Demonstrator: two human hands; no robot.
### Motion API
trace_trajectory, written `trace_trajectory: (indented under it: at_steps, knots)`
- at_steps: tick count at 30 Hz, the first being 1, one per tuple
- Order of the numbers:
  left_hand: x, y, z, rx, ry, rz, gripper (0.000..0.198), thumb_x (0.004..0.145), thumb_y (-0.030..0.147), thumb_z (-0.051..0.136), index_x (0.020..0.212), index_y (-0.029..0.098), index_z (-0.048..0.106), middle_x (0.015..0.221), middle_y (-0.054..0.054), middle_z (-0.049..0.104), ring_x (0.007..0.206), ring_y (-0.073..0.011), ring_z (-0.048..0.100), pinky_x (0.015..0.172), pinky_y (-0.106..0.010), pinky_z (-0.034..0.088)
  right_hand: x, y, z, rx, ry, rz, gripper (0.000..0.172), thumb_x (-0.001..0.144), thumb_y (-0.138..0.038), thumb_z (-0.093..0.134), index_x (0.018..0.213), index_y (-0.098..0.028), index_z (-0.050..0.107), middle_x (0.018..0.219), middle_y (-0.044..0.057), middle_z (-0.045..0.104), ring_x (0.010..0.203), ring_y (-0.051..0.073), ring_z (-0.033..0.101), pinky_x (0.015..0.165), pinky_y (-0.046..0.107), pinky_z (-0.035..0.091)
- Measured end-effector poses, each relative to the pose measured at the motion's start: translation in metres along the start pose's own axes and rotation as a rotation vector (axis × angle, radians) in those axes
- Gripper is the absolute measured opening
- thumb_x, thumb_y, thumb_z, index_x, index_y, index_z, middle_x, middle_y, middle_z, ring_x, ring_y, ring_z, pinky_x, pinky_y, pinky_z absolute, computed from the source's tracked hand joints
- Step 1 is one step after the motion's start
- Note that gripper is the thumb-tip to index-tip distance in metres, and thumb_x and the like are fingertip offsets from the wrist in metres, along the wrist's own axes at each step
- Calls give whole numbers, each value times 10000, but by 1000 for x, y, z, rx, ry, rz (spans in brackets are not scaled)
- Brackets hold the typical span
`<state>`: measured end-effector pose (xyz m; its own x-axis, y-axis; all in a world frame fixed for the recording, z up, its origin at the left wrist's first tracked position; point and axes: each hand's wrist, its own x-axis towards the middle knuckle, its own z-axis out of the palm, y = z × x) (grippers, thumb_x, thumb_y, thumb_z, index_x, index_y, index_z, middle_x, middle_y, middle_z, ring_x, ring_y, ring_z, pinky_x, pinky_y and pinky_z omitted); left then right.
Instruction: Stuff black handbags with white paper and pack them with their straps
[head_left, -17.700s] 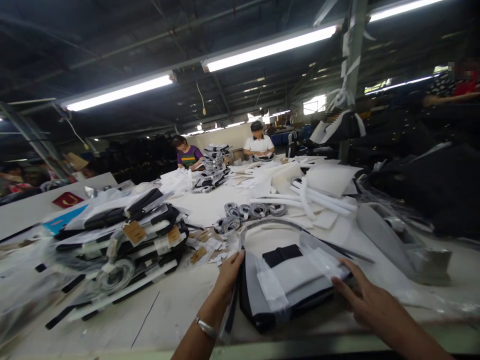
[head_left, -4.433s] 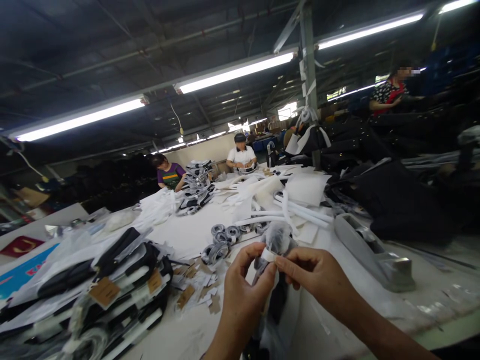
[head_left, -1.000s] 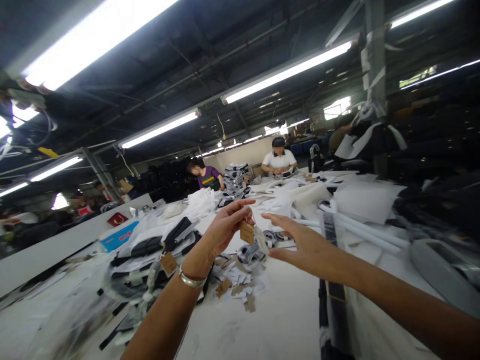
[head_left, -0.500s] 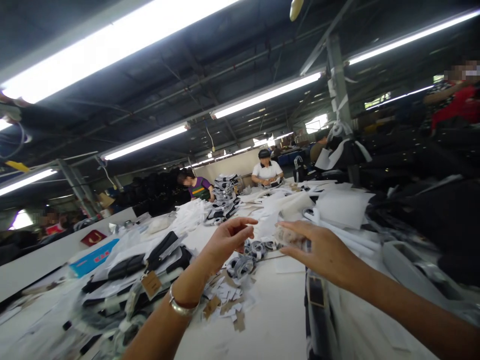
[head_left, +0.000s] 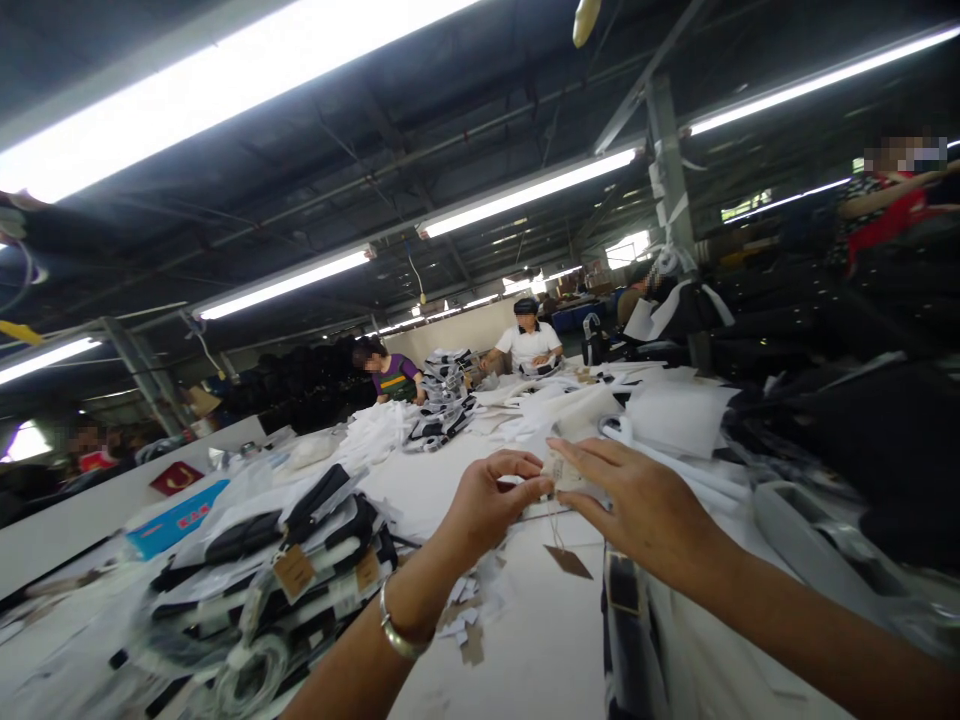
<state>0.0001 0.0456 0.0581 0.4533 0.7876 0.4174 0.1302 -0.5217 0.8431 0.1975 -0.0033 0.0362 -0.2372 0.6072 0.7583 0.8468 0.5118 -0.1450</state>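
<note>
Above the white table [head_left: 517, 645], near a long black piece in clear plastic [head_left: 626, 630], the right hand [head_left: 649, 505] curves its fingers loosely round a small whitish translucent packet [head_left: 559, 472] and the left hand [head_left: 484, 505] pinches its edge — as far as blur allows. A brown card tag [head_left: 568, 562] hangs below on thin pale string [head_left: 555, 525] — a slack hold could drop the packet or tangle the string.

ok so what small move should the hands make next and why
Probably have the left hand draw the thin string snug while the right hand steadies the pale bundle: the brown tag dangles below on that string, and the left fingertips are close by.
</note>
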Motion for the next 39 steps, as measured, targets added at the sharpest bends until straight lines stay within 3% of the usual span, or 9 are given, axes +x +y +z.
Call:
trace_trajectory:
  at_steps: [8, 15, 19, 24, 27, 30, 33, 36, 39]
  knots:
    - [-7, 4, -5, -264, -76, -180, 332, 824, 466, 750, 852, 139, 702, 875, -58, 719, 821, -133, 628, 802, -240, 470, -2, 17, -1, -19, -3, 63, 522, 901, -275, 635, 1410, -199, 546, 1281, 100, 656, 1106, 269, 645, 917, 415, 568]
    - [-11, 14, -6, -507, -73, -208, 272, 875, 413, 703, 840, 161, 607, 909, -48, 715, 832, -122, 672, 854, -249, 524, -4, 18, 0, 160, -109, 141, 528, 897, -324, 624, 1402, -187, 560, 1338, 108, 632, 1185, 279, 621, 1002, 439, 524]
    - [-8, 14, -5, -564, -95, -240, 328, 873, 487, 671, 860, 169, 592, 892, -43, 708, 664, -99, 669, 694, -222, 562, -3, 12, -6, 325, -150, 178, 537, 884, -354, 648, 1392, -196, 573, 1354, 90, 631, 1239, 265, 597, 1063, 412, 480]
    - [-8, 14, 7, -473, -223, -337, 411, 816, 445, 755, 1115, 185, 645, 854, -15, 679, 481, -59, 597, 532, -205, 553, -4, 15, -9, 317, -23, 119, 473, 880, -288, 654, 1349, -262, 606, 1323, 45, 650, 1204, 237, 616, 1041, 385, 503]
    - [-9, 15, 19, -371, -285, -331, 399, 752, 452, 807, 999, 157, 702, 821, -4, 650, 467, -66, 588, 522, -234, 563, -6, 18, -8, 234, 78, 47, 440, 882, -247, 652, 1321, -260, 624, 1272, 55, 667, 1150, 236, 635, 998, 381, 532]
    - [-7, 14, 26, -274, -219, -264, 400, 723, 497, 813, 833, 128, 707, 712, 4, 631, 461, -66, 574, 503, -204, 525, -9, 18, -10, 154, 128, -29, 466, 877, -231, 670, 1338, -254, 605, 1201, 68, 682, 1085, 243, 648, 943, 387, 553]
    - [-3, 11, 27, -191, -114, -205, 421, 679, 503, 842, 817, 131, 702, 628, 7, 632, 487, -85, 597, 504, -179, 489, -13, 17, -16, 134, 133, -77, 487, 887, -206, 665, 1361, -271, 572, 1037, 41, 708, 949, 223, 671, 852, 365, 566]
    - [0, 6, 22, -135, -65, -173, 455, 698, 572, 799, 798, 138, 708, 611, -14, 642, 541, -130, 620, 542, -231, 526, -17, 15, -23, 163, 173, -118, 398, 921, -181, 621, 1308, -271, 607, 895, 13, 705, 848, 194, 671, 789, 326, 560]
    - [1, 8, 15, -76, -3, -111, 442, 759, 590, 741, 792, 150, 736, 670, -28, 645, 600, -136, 605, 595, -254, 537, -20, 14, -27, 159, 261, -168, 259, 949, -176, 584, 1175, -238, 693, 974, 44, 724, 902, 194, 668, 812, 317, 558]
